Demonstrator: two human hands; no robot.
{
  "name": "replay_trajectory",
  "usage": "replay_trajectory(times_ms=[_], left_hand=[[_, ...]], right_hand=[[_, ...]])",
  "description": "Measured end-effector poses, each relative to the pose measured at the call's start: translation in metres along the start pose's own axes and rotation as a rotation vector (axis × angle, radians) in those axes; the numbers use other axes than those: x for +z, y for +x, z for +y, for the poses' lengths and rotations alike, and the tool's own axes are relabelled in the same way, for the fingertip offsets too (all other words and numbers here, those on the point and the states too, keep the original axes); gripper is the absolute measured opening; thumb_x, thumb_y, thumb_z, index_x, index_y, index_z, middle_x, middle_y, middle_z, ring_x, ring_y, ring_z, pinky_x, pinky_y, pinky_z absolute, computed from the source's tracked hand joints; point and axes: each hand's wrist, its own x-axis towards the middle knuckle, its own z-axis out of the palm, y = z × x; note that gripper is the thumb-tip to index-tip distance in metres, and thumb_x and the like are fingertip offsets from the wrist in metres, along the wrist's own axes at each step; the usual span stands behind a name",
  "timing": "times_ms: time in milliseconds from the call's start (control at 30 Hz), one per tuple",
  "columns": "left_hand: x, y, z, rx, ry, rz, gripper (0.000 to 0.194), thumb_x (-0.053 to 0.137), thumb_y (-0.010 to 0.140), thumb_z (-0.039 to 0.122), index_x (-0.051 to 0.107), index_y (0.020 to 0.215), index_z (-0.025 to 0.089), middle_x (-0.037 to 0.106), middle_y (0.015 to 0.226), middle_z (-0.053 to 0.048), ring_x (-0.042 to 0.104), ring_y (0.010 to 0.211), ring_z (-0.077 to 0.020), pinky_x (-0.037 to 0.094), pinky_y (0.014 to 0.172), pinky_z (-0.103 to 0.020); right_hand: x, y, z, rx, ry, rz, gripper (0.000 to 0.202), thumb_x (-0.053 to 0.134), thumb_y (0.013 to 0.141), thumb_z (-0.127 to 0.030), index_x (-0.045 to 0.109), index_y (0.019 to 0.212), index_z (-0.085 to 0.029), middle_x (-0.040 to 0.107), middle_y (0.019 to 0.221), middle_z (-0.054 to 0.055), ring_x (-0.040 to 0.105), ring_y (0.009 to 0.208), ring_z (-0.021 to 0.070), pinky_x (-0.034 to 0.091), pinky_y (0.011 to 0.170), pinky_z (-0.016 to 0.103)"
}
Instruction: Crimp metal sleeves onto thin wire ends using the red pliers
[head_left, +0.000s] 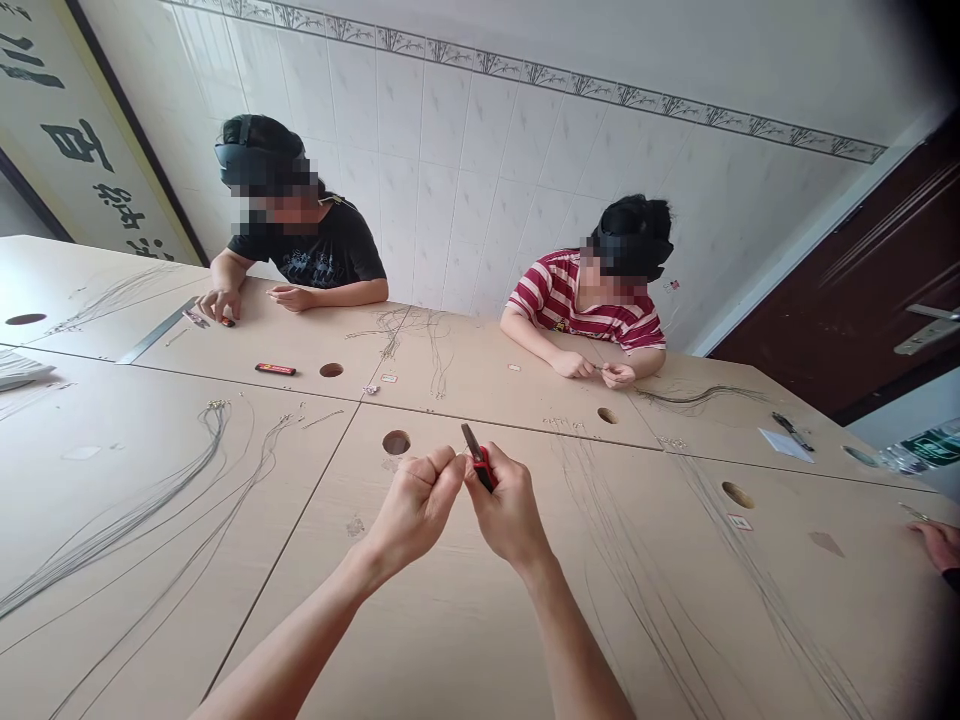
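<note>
Both of my hands are raised over the middle of the wooden table (405, 640), close together. My right hand (510, 505) is closed around a small tool with red and black handles (482, 468); its dark metal end points up and to the left. My left hand (421, 500) is closed just left of the tool, thumb and forefinger pressed together near it. What these fingers pinch, if anything, is too small to make out. Bundles of thin dark wires (180, 470) lie to the left, and more thin wires (615, 540) lie to the right.
Across the table sit a person in a black shirt (330, 250) and a person in a striped shirt (585, 300). A red and black box (276, 370), a ruler (157, 330), a pen (792, 430) and a bottle (926, 450) lie around. Another person's hand (937, 545) is at the right edge.
</note>
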Motion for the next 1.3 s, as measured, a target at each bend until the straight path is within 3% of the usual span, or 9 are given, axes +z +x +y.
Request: replay_trajectory(times_ms=[167, 333, 467, 567, 667, 900, 1100, 1300], left_hand=[[0.0, 0.0, -0.008, -0.044, -0.046, 0.0, 0.04, 0.046, 0.088, 0.037, 0.022, 0.06, 0.022, 0.021, 0.056, 0.007, 0.017, 0.052, -0.0091, 0.018, 0.046, -0.023], [-0.004, -0.001, -0.007, -0.081, -0.083, -0.009, 0.042, 0.045, 0.09, 0.039, 0.023, 0.06, 0.022, 0.022, 0.056, 0.007, 0.018, 0.052, -0.0092, 0.018, 0.046, -0.024], [-0.008, -0.004, -0.005, -0.112, -0.09, 0.007, 0.039, 0.047, 0.091, 0.046, 0.041, 0.063, 0.02, 0.026, 0.056, 0.007, 0.019, 0.05, -0.0088, 0.017, 0.044, -0.023], [-0.01, -0.008, -0.004, -0.13, -0.098, 0.044, 0.032, 0.053, 0.089, 0.049, 0.054, 0.079, 0.019, 0.025, 0.052, 0.01, 0.015, 0.046, -0.008, 0.014, 0.042, -0.022], [-0.011, -0.011, -0.005, -0.126, -0.122, 0.073, 0.032, 0.056, 0.087, 0.051, 0.056, 0.087, 0.019, 0.029, 0.049, 0.01, 0.014, 0.044, -0.0071, 0.013, 0.042, -0.021], [-0.012, -0.015, -0.012, -0.094, -0.203, 0.134, 0.031, 0.058, 0.088, 0.049, 0.056, 0.08, 0.019, 0.042, 0.054, 0.007, 0.017, 0.045, -0.0064, 0.014, 0.043, -0.022], [-0.022, -0.016, -0.008, -0.247, -0.475, 0.169, 0.026, 0.063, 0.086, 0.04, 0.048, 0.077, 0.021, 0.019, 0.052, 0.011, 0.011, 0.05, -0.0083, 0.012, 0.045, -0.021], [-0.026, -0.017, 0.0, -0.306, -0.623, 0.113, 0.027, 0.066, 0.083, 0.035, 0.046, 0.076, 0.02, 0.016, 0.055, 0.011, 0.008, 0.052, -0.0082, 0.011, 0.044, -0.02]], right_hand=[[0.005, 0.002, 0.007, 0.038, 0.03, -0.03, 0.034, 0.048, 0.091, -0.04, 0.035, 0.066, -0.022, 0.034, 0.055, -0.007, 0.029, 0.05, 0.0107, 0.027, 0.046, 0.022], [0.003, 0.001, 0.0, 0.037, -0.003, -0.025, 0.035, 0.048, 0.092, -0.044, 0.039, 0.067, -0.022, 0.036, 0.056, -0.006, 0.03, 0.052, 0.0111, 0.028, 0.048, 0.023], [0.002, -0.001, -0.004, 0.03, -0.049, -0.035, 0.036, 0.047, 0.093, -0.047, 0.041, 0.068, -0.022, 0.04, 0.056, -0.005, 0.032, 0.05, 0.0115, 0.028, 0.048, 0.024], [0.005, -0.004, -0.003, 0.031, -0.066, -0.025, 0.037, 0.047, 0.093, -0.048, 0.041, 0.068, -0.022, 0.041, 0.055, -0.005, 0.033, 0.05, 0.0117, 0.028, 0.048, 0.024], [0.009, -0.007, -0.002, 0.031, -0.076, -0.025, 0.035, 0.046, 0.093, -0.047, 0.044, 0.07, -0.021, 0.042, 0.056, -0.005, 0.034, 0.05, 0.0119, 0.029, 0.048, 0.024], [0.014, -0.013, -0.008, 0.024, -0.076, -0.041, 0.03, 0.05, 0.092, -0.042, 0.046, 0.071, -0.021, 0.045, 0.061, -0.004, 0.038, 0.056, 0.0131, 0.031, 0.051, 0.025], [0.007, -0.015, -0.015, 0.071, 0.191, -0.03, 0.026, 0.055, 0.091, -0.044, 0.06, 0.095, -0.019, 0.053, 0.073, -0.001, 0.047, 0.064, 0.0141, 0.041, 0.061, 0.026], [0.015, -0.012, -0.021, -0.006, 0.258, 0.013, 0.021, 0.057, 0.092, -0.04, 0.06, 0.096, -0.019, 0.055, 0.077, 0.0, 0.048, 0.069, 0.0133, 0.042, 0.065, 0.025]])
